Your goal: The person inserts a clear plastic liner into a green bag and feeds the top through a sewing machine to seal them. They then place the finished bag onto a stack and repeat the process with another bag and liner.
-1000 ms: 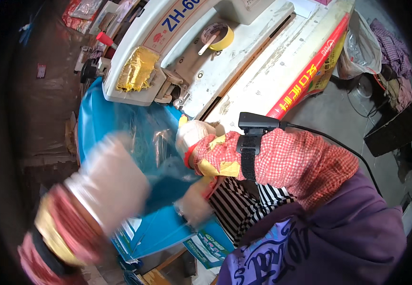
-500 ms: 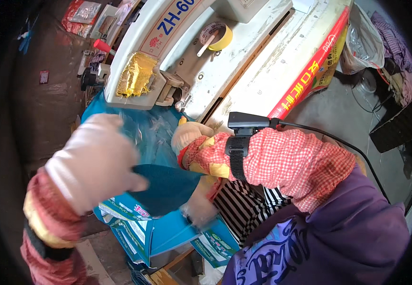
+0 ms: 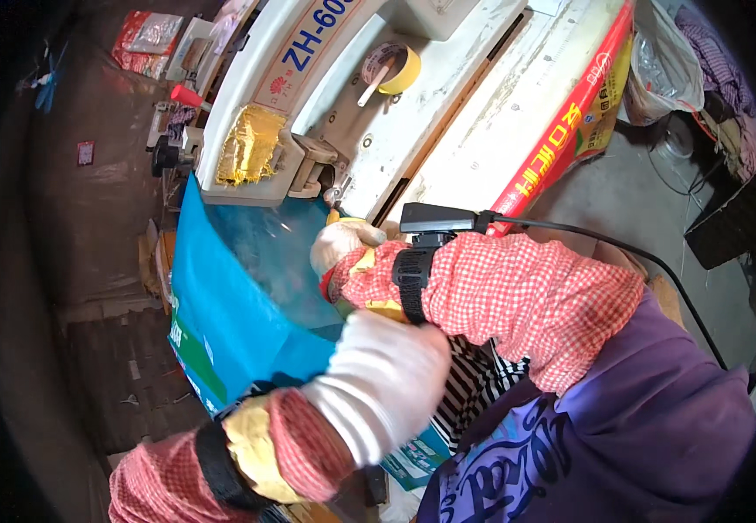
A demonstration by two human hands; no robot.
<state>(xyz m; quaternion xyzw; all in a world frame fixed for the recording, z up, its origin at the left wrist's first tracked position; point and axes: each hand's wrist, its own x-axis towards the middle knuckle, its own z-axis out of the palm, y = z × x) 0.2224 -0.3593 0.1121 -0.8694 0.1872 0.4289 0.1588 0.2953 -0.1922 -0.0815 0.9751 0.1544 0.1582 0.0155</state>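
A large blue plastic sack (image 3: 221,296) with printed panels hangs at the machine's near left end, its upper part smooth and shiny. My right hand (image 3: 339,246), in a pale glove with a yellow-covered fingertip, is curled at the sack's upper right edge, close below the presser foot (image 3: 334,192) of a big white sewing machine (image 3: 221,166). My left hand (image 3: 386,375), in a white glove, is over the sack's lower right part, just below my right cuff. Its fingers are turned away and blurred, so what they hold is hidden.
On the machine bed lies a yellow tape roll (image 3: 408,71) with a pale stick in it. A red and yellow printed sheet (image 3: 561,131) edges the white table. A black cable (image 3: 622,247) runs from the device on my right wrist. A clear plastic bag (image 3: 661,78) sits far right.
My left hand has swept from the left side of the sack to the right and down, near my right wrist. The dark teal flap has gone from view. My right hand has hardly moved.
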